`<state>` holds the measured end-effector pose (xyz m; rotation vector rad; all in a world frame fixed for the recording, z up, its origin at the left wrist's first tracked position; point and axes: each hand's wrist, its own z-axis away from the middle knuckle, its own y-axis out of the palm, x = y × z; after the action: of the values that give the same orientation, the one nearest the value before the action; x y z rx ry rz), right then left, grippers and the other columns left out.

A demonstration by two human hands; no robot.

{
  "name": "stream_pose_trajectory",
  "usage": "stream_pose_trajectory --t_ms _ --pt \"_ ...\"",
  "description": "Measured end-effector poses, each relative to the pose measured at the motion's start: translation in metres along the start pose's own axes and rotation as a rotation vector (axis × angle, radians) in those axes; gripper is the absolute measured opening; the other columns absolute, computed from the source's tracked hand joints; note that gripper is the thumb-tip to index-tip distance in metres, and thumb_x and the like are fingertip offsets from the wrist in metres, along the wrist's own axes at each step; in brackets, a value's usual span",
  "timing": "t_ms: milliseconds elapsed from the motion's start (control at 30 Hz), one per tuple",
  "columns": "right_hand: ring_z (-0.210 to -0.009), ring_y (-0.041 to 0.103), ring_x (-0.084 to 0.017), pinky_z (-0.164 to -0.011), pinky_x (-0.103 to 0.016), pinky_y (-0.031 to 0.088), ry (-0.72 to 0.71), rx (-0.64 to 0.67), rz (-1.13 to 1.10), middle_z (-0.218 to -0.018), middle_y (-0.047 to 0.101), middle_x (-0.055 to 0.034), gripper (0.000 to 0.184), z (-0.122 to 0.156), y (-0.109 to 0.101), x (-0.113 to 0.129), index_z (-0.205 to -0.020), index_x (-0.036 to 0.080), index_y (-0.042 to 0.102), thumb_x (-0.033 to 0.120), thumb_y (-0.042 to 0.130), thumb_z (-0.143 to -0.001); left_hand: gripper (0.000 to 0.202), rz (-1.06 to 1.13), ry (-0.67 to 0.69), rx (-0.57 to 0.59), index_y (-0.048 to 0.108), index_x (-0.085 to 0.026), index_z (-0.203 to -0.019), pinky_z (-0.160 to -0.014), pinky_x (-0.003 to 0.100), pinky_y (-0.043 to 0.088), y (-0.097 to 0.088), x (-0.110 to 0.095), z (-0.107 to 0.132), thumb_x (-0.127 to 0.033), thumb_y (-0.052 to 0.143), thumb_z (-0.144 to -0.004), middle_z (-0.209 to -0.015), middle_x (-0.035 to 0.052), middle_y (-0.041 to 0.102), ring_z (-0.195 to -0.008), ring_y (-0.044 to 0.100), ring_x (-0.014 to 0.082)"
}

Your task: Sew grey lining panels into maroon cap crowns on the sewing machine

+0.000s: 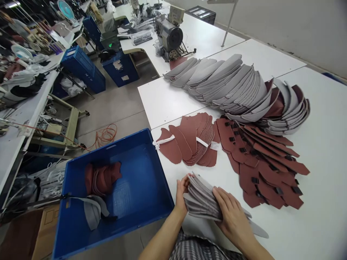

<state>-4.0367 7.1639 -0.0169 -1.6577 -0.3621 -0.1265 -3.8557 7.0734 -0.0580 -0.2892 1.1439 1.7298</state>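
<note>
A fanned stack of grey fabric pieces point(202, 200) is between my two hands, just above the white table's front edge. My left hand point(182, 195) wraps round its left end, with the thumb side up. On the right, my right hand point(230, 211) grips the other end, fingers laid over the top. Another grey piece point(258, 230) lies flat on the table beneath and beside my right hand. Just beyond the stack lies a fanned pile of reddish-brown pieces point(196, 139) with white strips across it.
Brown pieces with black tabs point(265, 173) lie to the right. A long row of curved grey pieces point(225, 86) stretches behind them, near a sewing machine point(169, 34). A blue crate point(135, 162) at the left holds brown and grey pieces. An orange cable point(105, 135) lies on the floor.
</note>
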Motion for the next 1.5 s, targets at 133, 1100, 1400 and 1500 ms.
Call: stream_pose_trajectory --t_ms 133,1100,1400,1500 --pt "-0.135 0.047 -0.032 -0.110 -0.050 0.042 0.030 0.039 -0.140 -0.147 0.049 -0.0157 0.086 -0.006 0.004 -0.011 -0.156 0.017 0.026 0.010 0.052 -0.074 0.071 -0.122 0.060 0.024 0.067 -0.019 -0.123 -0.126 0.043 0.020 0.022 0.014 -0.001 -0.072 0.068 -0.076 -0.140 0.0115 0.060 -0.144 0.039 0.0314" --pt "-0.138 0.039 -0.035 -0.111 -0.053 0.036 0.305 0.159 -0.256 -0.147 0.044 -0.0210 0.061 -0.254 0.007 0.016 -0.143 0.011 0.042 0.034 0.061 -0.089 0.023 -1.171 0.314 -0.418 0.065 -0.018 -0.111 -0.108 0.050 0.043 -0.022 -0.171 -0.159 -0.034 0.062 -0.094 -0.130 0.0091 0.059 -0.124 0.053 0.0253" --pt "-0.090 0.065 -0.021 -0.087 -0.043 0.052 0.353 0.368 -0.202 -0.100 0.067 -0.0068 0.031 -0.274 0.010 0.056 -0.118 0.014 0.060 0.037 0.058 -0.098 0.029 -0.627 0.209 -0.576 0.062 -0.014 -0.115 -0.075 0.033 0.059 -0.046 -0.161 -0.166 -0.037 0.059 -0.098 -0.105 0.0062 0.067 -0.086 0.066 0.0153" --pt "-0.093 0.064 -0.026 -0.089 -0.044 0.049 0.290 0.336 -0.286 -0.096 0.068 -0.0080 0.029 -0.255 -0.038 0.036 -0.119 0.018 0.059 0.029 0.051 -0.094 0.031 -0.497 0.217 -0.630 0.060 -0.014 -0.119 -0.073 0.031 0.059 -0.070 -0.194 -0.168 -0.037 0.059 -0.098 -0.107 0.0064 0.066 -0.085 0.066 0.0150"
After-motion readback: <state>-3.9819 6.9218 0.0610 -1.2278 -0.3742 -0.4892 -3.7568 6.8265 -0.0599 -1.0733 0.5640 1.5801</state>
